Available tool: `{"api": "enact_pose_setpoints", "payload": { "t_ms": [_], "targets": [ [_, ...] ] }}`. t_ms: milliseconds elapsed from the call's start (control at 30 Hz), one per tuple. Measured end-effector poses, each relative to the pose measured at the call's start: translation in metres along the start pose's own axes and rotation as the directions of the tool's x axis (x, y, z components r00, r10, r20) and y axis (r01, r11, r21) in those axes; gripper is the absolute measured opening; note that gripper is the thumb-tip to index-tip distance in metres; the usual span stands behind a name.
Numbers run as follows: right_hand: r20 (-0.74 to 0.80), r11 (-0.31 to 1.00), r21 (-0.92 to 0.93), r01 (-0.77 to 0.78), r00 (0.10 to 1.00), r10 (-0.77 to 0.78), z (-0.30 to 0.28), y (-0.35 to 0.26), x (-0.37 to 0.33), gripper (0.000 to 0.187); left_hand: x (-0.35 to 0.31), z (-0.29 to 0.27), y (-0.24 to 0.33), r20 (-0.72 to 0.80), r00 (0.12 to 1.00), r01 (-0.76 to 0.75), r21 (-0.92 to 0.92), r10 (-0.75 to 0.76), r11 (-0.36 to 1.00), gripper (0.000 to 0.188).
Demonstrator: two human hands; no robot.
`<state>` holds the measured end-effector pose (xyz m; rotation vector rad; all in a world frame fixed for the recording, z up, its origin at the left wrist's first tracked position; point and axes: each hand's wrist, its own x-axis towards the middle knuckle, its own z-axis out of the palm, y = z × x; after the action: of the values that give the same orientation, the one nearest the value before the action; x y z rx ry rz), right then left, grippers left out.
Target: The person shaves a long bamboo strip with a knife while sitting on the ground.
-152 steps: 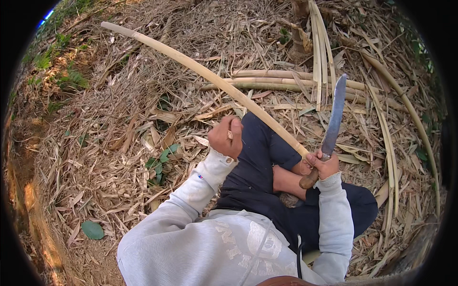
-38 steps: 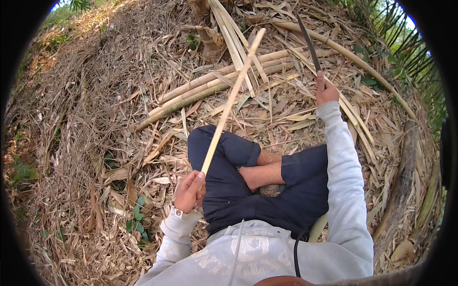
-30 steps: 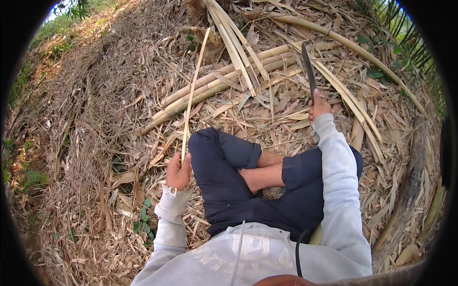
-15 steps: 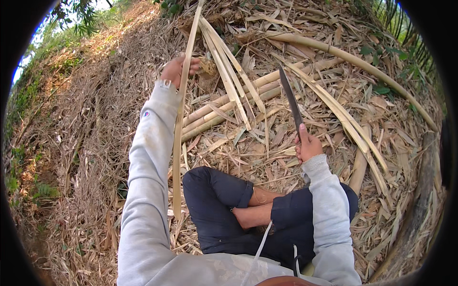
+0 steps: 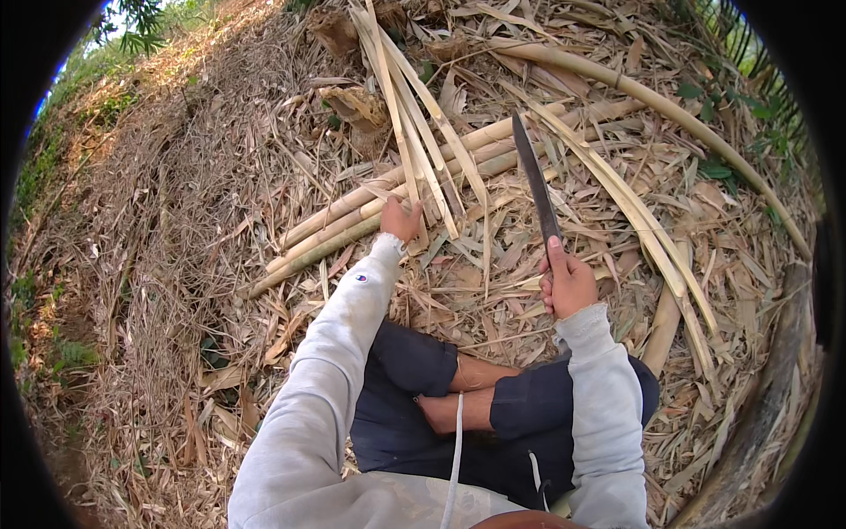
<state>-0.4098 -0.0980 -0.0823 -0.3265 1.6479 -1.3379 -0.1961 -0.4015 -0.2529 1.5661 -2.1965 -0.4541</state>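
1. Our left hand (image 5: 402,220) is out front, right at the near end of a long, flat, pale-yellow bamboo strip (image 5: 394,110). The fingers look to be touching it, but we honestly can't tell if that grip is clamped on it or loose, since the back of the hand hides the fingertips.

2. The big one for us is how that strip lies: its long axis runs straight away from the left grip, far end leaning a bit to the left. Left hand is clearly the nearer one; the right sits off to the side and closer to our body.

3. Just right of the left grip there's a fan of flat, pale-yellow bamboo strips (image 5: 451,139), pointing roughly the same way.

4. Round, tan bamboo poles (image 5: 326,238) pass crosswise under the strips, poking out left of the left grip.

5. Our right hand (image 5: 564,278) has its fingers wrapped round the handle of a long, dark, metal-bladed knife (image 5: 534,181). The blade points away from that grip, tilted slightly left.

6. Right of the knife grip lie more long, split, pale bamboo pieces (image 5: 633,207), on dry, tan leaf litter (image 5: 220,220).
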Motion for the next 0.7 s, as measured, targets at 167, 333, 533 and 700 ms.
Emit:
{"api": "enact_pose_setpoints", "payload": {
  "t_ms": [167, 333, 533, 700],
  "targets": [
    [0.020, 0.998, -0.065, 0.024, 1.000, -0.023, -0.001, 0.013, 0.006, 0.050, -0.002, 0.010, 0.025, 0.017, 0.994, 0.108, 0.079, -0.110, 0.991, 0.043],
    [-0.024, 0.997, -0.070, 0.029, 0.999, -0.031, -0.004, 0.017, 0.013, 0.052, 0.002, 0.008, 0.054, 0.007, 0.995, 0.101, 0.161, -0.103, 0.982, 0.029],
    [-0.016, 0.994, -0.093, 0.051, 0.998, -0.052, 0.000, 0.015, 0.013, 0.050, 0.038, 0.020, 0.021, -0.218, 0.973, 0.054, -0.112, -0.078, 0.992, 0.029],
    [-0.011, 0.993, -0.108, 0.053, 0.998, -0.055, 0.000, 0.015, 0.012, 0.051, 0.087, 0.000, 0.066, -0.187, 0.963, 0.041, -0.605, -0.193, 0.795, 0.030]
  ]
}}
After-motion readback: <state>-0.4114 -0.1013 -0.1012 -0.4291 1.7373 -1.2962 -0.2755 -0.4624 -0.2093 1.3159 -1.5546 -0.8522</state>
